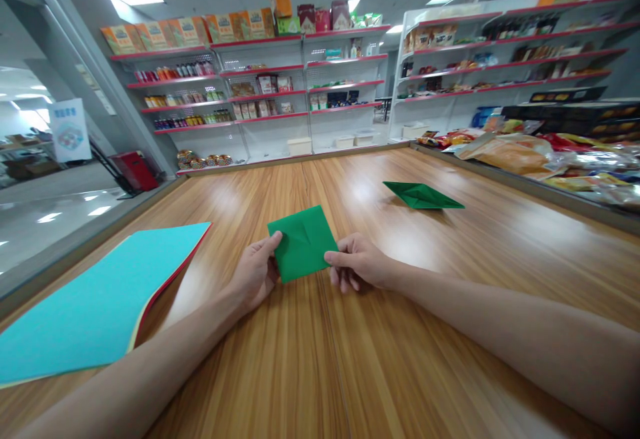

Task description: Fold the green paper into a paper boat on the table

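Between my two hands is a folded green paper square [303,242], tilted and raised a little over the wooden table [280,359]. My left hand [257,269] pinches its left edge, thumb on the face toward me and fingers behind. At its lower right edge, my right hand [357,262] grips with thumb and forefinger, the other fingers curled below. Farther off, right of centre, lies a second folded green paper piece [423,195], long with pointed ends. The fingers behind the square are partly hidden.
A stack of coloured paper sheets [95,292], turquoise on top, lies at the left. Piled snack packets [520,152] and black boxes [575,119] stand beyond the table's right edge. Stocked shelves [263,95] line the back, and a red object [134,171] stands on the floor at left.
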Demonstrator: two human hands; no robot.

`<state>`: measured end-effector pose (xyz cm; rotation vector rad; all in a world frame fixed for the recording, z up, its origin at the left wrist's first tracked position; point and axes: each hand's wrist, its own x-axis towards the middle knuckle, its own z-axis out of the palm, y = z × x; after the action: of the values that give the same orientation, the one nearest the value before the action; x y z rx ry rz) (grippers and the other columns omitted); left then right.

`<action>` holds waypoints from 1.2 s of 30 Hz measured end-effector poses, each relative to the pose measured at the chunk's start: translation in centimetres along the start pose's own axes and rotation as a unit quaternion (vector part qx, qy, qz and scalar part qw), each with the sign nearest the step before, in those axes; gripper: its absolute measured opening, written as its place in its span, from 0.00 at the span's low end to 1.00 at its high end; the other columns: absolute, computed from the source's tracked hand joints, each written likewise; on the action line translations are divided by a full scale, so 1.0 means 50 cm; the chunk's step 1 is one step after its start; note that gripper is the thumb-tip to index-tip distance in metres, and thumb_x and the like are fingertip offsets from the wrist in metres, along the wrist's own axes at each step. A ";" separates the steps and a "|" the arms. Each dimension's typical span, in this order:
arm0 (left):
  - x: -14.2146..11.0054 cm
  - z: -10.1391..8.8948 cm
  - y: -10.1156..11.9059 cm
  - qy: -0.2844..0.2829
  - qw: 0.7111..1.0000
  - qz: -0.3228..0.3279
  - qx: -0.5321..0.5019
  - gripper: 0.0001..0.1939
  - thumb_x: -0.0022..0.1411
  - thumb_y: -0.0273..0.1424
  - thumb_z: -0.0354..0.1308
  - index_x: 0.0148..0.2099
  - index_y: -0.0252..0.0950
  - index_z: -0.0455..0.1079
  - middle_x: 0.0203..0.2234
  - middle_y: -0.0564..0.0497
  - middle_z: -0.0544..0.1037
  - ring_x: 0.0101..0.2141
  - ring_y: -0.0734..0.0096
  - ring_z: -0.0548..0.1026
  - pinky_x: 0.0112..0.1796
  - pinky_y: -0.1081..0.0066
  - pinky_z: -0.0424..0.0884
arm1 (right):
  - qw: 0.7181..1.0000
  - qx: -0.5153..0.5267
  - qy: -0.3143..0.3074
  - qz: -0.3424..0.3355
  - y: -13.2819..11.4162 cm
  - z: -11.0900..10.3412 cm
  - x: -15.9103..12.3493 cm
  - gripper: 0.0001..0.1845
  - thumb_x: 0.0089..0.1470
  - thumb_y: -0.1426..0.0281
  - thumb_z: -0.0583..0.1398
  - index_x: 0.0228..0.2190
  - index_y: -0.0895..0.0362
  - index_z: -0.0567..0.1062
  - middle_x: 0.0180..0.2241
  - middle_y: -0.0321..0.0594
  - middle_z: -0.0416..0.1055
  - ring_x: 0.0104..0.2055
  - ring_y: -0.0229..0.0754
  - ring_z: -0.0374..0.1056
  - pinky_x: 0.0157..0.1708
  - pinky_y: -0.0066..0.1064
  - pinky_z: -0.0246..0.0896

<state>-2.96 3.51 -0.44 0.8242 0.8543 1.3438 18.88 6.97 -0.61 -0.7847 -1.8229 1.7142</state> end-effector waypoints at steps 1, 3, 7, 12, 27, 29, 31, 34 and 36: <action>-0.003 0.001 0.001 -0.018 1.000 -0.015 0.011 0.11 0.57 0.31 0.63 0.38 0.27 0.74 0.33 0.43 0.80 0.33 0.66 0.78 0.36 0.68 0.77 | 1.000 0.006 0.012 -0.004 0.003 0.002 0.001 0.27 0.52 0.52 0.59 0.20 0.65 0.74 0.16 0.43 0.72 0.11 0.31 0.61 0.07 0.19 0.49; -0.008 0.000 0.004 -0.047 0.998 -0.041 0.029 0.11 0.56 0.30 0.64 0.39 0.26 0.74 0.35 0.41 0.79 0.33 0.66 0.78 0.34 0.70 0.77 | 1.000 0.014 0.013 -0.003 0.005 0.005 0.002 0.27 0.53 0.52 0.59 0.20 0.65 0.74 0.16 0.43 0.72 0.10 0.31 0.60 0.07 0.19 0.48; -0.014 -0.004 0.009 -0.052 0.996 -0.071 0.022 0.09 0.57 0.30 0.63 0.35 0.26 0.73 0.30 0.42 0.79 0.27 0.70 0.76 0.25 0.76 0.75 | 0.996 0.066 -0.054 0.018 -0.004 0.013 -0.001 0.27 0.52 0.53 0.60 0.21 0.67 0.75 0.16 0.44 0.72 0.12 0.31 0.63 0.08 0.17 0.51; -0.014 0.001 0.007 -0.022 0.996 -0.082 0.005 0.09 0.59 0.29 0.61 0.39 0.26 0.72 0.32 0.41 0.80 0.30 0.66 0.78 0.33 0.69 0.77 | 0.992 0.096 -0.079 0.032 -0.014 0.021 -0.001 0.25 0.49 0.55 0.62 0.17 0.66 0.73 0.19 0.46 0.74 0.13 0.34 0.65 0.08 0.18 0.53; -0.010 0.004 0.017 0.038 0.996 -0.072 -0.046 0.20 0.62 0.44 0.55 0.46 0.32 0.71 0.40 0.41 0.79 0.40 0.57 0.78 0.41 0.60 0.75 | 0.997 0.027 -0.068 -0.014 -0.008 0.030 -0.002 0.27 0.53 0.54 0.59 0.18 0.66 0.74 0.17 0.44 0.72 0.14 0.32 0.65 0.10 0.18 0.54; -0.015 0.001 0.014 -0.045 0.997 -0.057 -0.037 0.19 0.61 0.41 0.58 0.47 0.32 0.71 0.42 0.41 0.78 0.41 0.58 0.77 0.42 0.62 0.74 | 0.998 0.059 0.003 -0.028 -0.004 0.033 0.001 0.26 0.52 0.53 0.60 0.20 0.65 0.73 0.19 0.44 0.74 0.14 0.32 0.66 0.09 0.18 0.52; -0.021 0.000 0.009 -0.120 0.991 -0.057 -0.001 0.17 0.60 0.38 0.60 0.46 0.30 0.71 0.40 0.40 0.79 0.40 0.58 0.78 0.41 0.63 0.73 | 0.994 0.089 0.050 -0.027 -0.003 0.035 0.006 0.25 0.50 0.52 0.61 0.23 0.64 0.73 0.21 0.44 0.75 0.14 0.34 0.67 0.09 0.19 0.52; -0.028 0.000 0.002 -0.164 0.984 -0.035 0.058 0.17 0.61 0.40 0.58 0.39 0.27 0.72 0.31 0.39 0.79 0.32 0.62 0.78 0.35 0.67 0.72 | 0.996 0.080 0.033 0.002 -0.007 0.040 0.010 0.26 0.50 0.50 0.59 0.25 0.64 0.73 0.17 0.41 0.73 0.12 0.34 0.64 0.08 0.20 0.50; -0.032 0.000 0.001 -0.156 0.985 -0.013 0.071 0.20 0.61 0.44 0.57 0.33 0.28 0.71 0.24 0.43 0.77 0.25 0.66 0.75 0.30 0.69 0.70 | 0.998 0.057 0.001 0.015 -0.014 0.047 0.008 0.27 0.52 0.50 0.58 0.23 0.64 0.74 0.14 0.40 0.71 0.10 0.32 0.60 0.09 0.20 0.49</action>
<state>-3.03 1.94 -0.33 1.0985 0.7158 1.1028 16.90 5.57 -0.10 -0.7694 -1.7045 1.8174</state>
